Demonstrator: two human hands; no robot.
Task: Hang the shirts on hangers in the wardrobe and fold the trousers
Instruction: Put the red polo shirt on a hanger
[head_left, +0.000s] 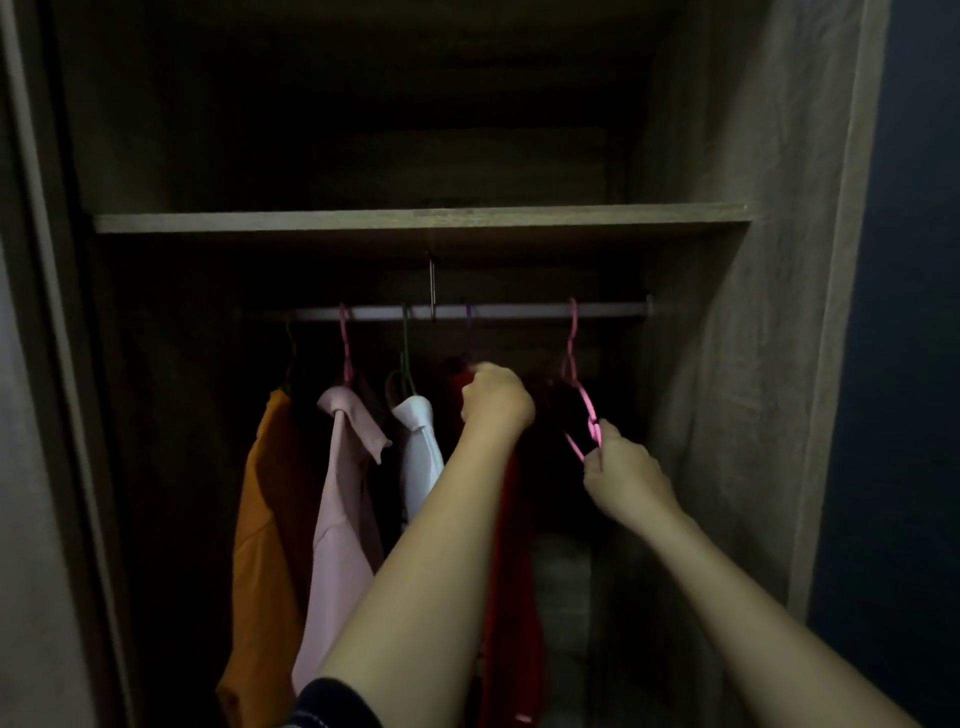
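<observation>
I see a dark sleeve (332, 706) at the bottom edge; both bare forearms reach up into the wardrobe (753, 338); right hand (623, 478) is lower and nearer, thumb and fingers pinched on the lower loop of the pink hanger (587, 415); that hanger is hooked on the rail (519, 312) near its right end; too dark for me to tell whether anything hangs on it; left hand (496, 397) is higher, fingers curled tight round the top of the red shirt (511, 571); red shirt hangs straight down mid-rail, partly behind the left forearm; left of it, in a row off the rail: white shirt (421, 452), pink shirt (343, 499), orange shirt (265, 519), close together, neither hand on them; shelf (415, 221) runs just above the rail.
</observation>
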